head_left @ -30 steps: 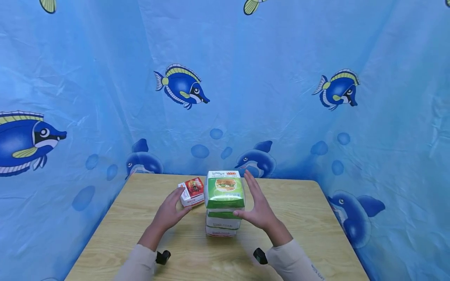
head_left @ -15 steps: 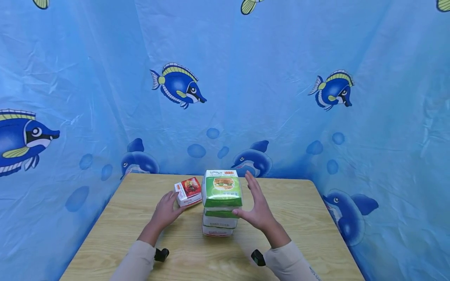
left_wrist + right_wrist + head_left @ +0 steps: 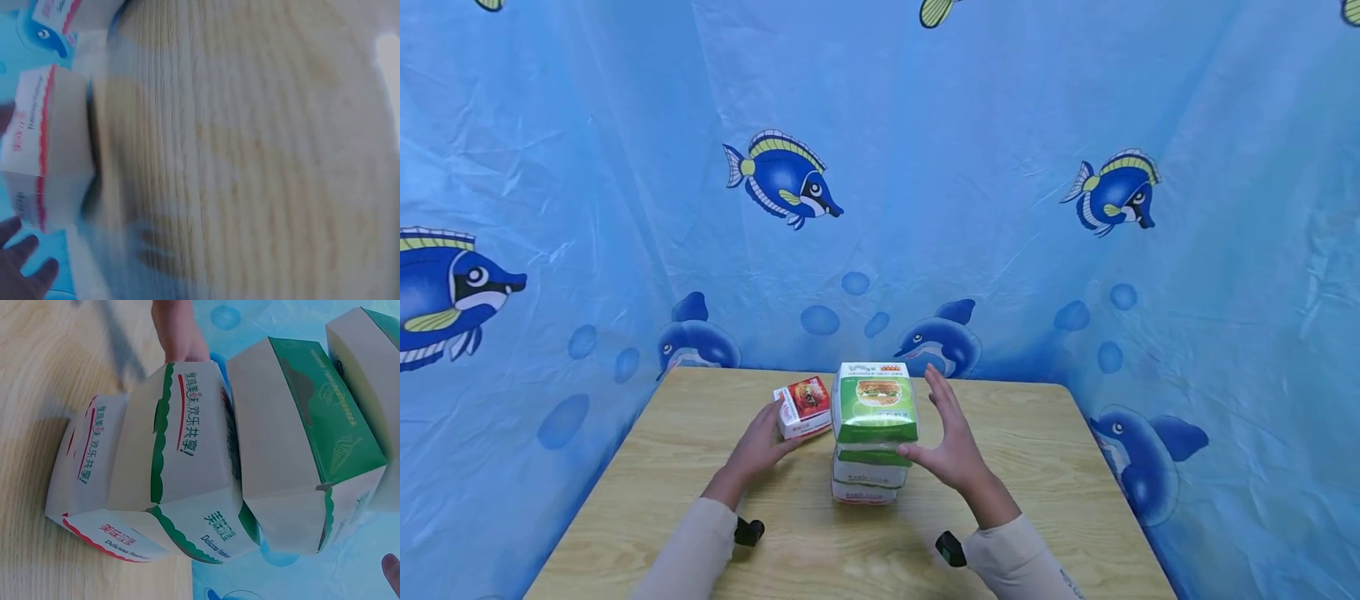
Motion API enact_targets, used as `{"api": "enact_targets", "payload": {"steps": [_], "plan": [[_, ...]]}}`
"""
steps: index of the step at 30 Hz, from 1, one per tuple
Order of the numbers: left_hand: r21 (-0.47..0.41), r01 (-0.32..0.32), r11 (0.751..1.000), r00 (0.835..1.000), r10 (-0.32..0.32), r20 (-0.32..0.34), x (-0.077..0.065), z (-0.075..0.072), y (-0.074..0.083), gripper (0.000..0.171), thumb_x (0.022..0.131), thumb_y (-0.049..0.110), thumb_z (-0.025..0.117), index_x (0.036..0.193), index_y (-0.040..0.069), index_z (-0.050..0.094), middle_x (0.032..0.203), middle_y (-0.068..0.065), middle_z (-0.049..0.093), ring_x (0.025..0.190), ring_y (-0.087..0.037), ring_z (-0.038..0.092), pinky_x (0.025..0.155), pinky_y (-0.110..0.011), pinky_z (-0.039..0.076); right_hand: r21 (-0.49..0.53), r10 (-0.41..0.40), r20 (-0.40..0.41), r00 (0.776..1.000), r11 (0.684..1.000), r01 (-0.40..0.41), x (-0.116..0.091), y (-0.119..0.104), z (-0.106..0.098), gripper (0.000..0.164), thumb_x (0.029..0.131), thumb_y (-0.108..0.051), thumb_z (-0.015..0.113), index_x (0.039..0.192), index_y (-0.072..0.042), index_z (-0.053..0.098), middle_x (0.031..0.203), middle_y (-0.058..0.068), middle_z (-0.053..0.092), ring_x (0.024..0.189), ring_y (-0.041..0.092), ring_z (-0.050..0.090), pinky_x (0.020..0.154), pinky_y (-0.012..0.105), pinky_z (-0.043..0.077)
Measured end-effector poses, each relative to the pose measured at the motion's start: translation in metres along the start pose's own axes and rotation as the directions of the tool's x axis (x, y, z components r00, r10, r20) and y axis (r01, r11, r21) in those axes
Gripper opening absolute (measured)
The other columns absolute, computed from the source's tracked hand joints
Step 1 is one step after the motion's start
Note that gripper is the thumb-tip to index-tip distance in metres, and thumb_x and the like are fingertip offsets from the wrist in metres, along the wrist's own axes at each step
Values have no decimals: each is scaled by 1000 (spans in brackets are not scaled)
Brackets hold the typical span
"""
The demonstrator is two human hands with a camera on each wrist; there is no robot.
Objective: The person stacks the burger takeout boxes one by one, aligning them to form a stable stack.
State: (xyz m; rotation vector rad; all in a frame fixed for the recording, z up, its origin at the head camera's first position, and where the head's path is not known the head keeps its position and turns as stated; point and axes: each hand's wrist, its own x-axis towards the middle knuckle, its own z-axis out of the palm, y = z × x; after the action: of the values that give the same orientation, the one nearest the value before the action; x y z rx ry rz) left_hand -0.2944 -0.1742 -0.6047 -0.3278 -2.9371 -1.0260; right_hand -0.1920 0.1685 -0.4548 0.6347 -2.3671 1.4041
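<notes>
A red-and-white burger box [image 3: 805,408] lies on the table at the back left. My left hand [image 3: 757,443] is spread at its left side, fingertips at the rear edge and thumb near the front corner. In the left wrist view, the fingers [image 3: 31,269] show beside that box. Right of it rises a stack of several burger boxes; the top box [image 3: 876,404] is green with a burger picture. A red-trimmed box [image 3: 94,465] forms the base of the stack. My right hand [image 3: 957,450] stands open along the stack's right side, thumb near the green box's lower edge.
The stack leans a little, its upper boxes larger in the head view than the lower ones. A light wooden table [image 3: 1000,500] carries everything. Behind it and at both sides hangs a blue curtain [image 3: 925,208] printed with fish and dolphins.
My left hand shifts slightly forward beside the red box after a small dip back. The right hand and the stack keep their places, while the head view moves a little.
</notes>
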Motion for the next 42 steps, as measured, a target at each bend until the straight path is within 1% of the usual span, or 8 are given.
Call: {"api": "enact_targets", "payload": {"steps": [4, 9, 12, 17, 25, 29, 37, 42], "plan": [[-123, 49, 991, 999, -49, 4, 15, 0, -1, 115, 76, 49, 80, 157, 11, 8, 158, -17, 19, 142, -39, 21, 111, -59, 21, 5, -16, -5, 1000, 1000, 16, 0, -17, -4, 106, 70, -13, 85, 155, -6, 22, 159, 18, 17, 141, 41, 21, 105, 63, 29], [-207, 81, 975, 996, -74, 42, 30, -5, -7, 128, 66, 56, 84, 158, 21, 3, 159, -11, 15, 143, -36, 19, 110, -60, 20, -19, 2, -3, 1000, 1000, -2, 2, 5, 2, 110, 70, -20, 87, 157, -18, 19, 161, 8, 15, 143, 35, 21, 106, 61, 30], [-164, 97, 982, 994, -87, 61, 40, -9, -15, 132, 62, 64, 82, 158, 22, 2, 161, -11, 11, 144, -36, 16, 110, -61, 21, -26, 9, 6, 1000, 1000, -9, 4, 18, 5, 113, 69, -22, 87, 157, -24, 17, 162, 4, 14, 143, 32, 21, 107, 60, 30], [-14, 116, 993, 990, -115, 78, 50, -16, -18, 131, 61, 77, 73, 158, 21, 5, 161, -18, 1, 143, -44, 10, 106, -67, 22, 5, -4, 4, 1000, 1000, 4, 6, 20, 7, 114, 68, -22, 88, 157, -25, 18, 162, 4, 14, 142, 34, 24, 106, 62, 30], [190, 31, 981, 997, -44, 62, 52, -20, -11, 120, 69, 80, 63, 154, 5, 23, 159, -20, 13, 143, -44, 11, 110, -65, 15, -23, 23, 7, 1000, 999, -22, 4, 19, 7, 109, 71, -31, 87, 156, -33, 18, 161, -5, 14, 141, 30, 29, 107, 58, 32], [195, 32, 980, 994, -52, 96, 51, -17, -12, 124, 71, 81, 60, 152, -4, 19, 158, -23, 16, 143, -43, 11, 111, -64, 12, -25, 16, 4, 1000, 1000, -16, 3, 20, 6, 108, 72, -30, 87, 156, -32, 19, 161, -5, 14, 141, 29, 28, 107, 57, 32], [129, 46, 991, 996, -56, 76, 48, -6, -17, 131, 65, 84, 61, 153, -2, 18, 158, -23, 14, 143, -44, 13, 110, -64, 15, -32, 30, 4, 1000, 999, -30, 4, 20, 4, 110, 69, -17, 88, 156, -18, 21, 161, 5, 15, 142, 33, 26, 108, 55, 32], [132, 5, 991, 999, -9, 35, 39, -1, -19, 127, 67, 82, 62, 153, -2, 21, 158, -23, 17, 141, -44, 19, 110, -62, 19, -23, 6, 8, 1000, 1000, -6, 2, -11, -3, 104, 70, -11, 85, 154, -4, 24, 159, 17, 19, 141, 39, 25, 106, 56, 33]]}}
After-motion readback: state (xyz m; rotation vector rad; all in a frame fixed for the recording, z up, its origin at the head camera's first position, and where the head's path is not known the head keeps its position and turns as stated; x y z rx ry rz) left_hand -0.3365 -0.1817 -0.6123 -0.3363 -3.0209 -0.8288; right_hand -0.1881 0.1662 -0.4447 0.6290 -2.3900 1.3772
